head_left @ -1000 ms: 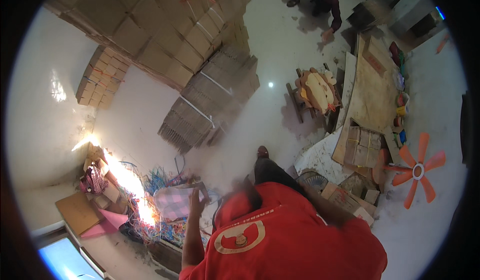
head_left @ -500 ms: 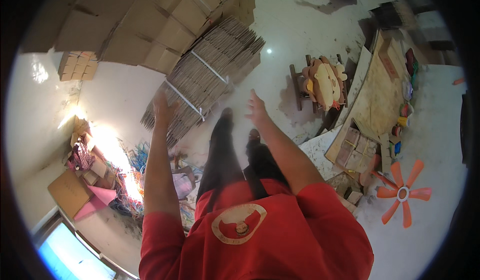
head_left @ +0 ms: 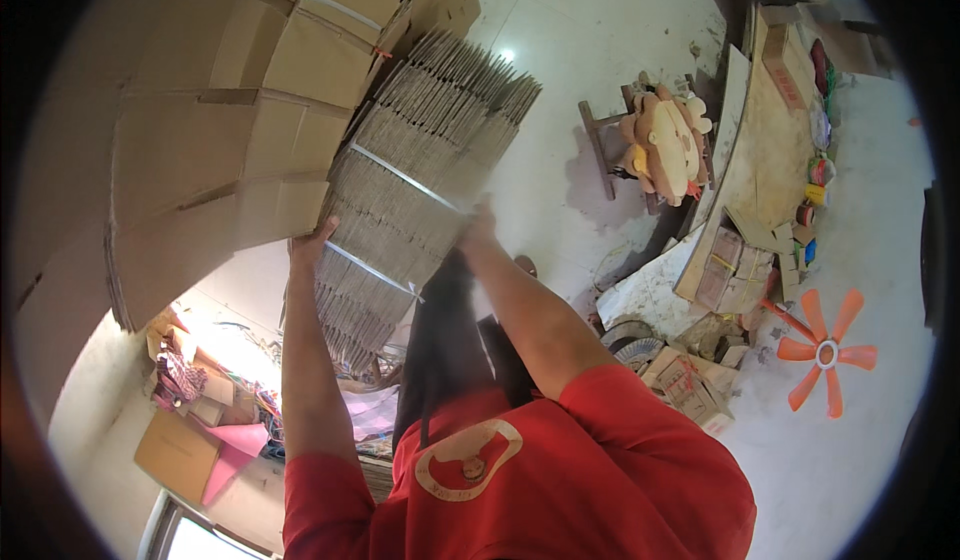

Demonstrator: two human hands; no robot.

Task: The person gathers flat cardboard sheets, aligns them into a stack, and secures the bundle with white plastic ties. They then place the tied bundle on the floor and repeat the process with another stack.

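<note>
Head view shows a huge pile of brown cardboard (head_left: 190,110) filling the upper left. Next to it is the big bundle of flat cardboard (head_left: 425,150). It is grey-brown and made of lots of thin sheets packed side by side, so it looks stripy. The ends at the top are jagged, like teeth. It slants, with its top leaning to the right. The bundle is in front of the person, between the two hands.

Over on the right is a long tan table (head_left: 765,160) with things on it. Nearer the middle, a tan and cream cushion (head_left: 668,145) sits on a dark wooden frame (head_left: 598,152). An orange fan (head_left: 826,354) is low on the right.

The left hand (head_left: 313,245) is at the bundle's left edge, with its fingers bent a little. The right hand (head_left: 480,228) is at the right edge, and it is blurry. I can't tell how tightly either hand's fingers are closed, or if they grip the bundle.

Two thin white straps (head_left: 405,177) go across the bundle. The left hand is close to the lower one.
</note>
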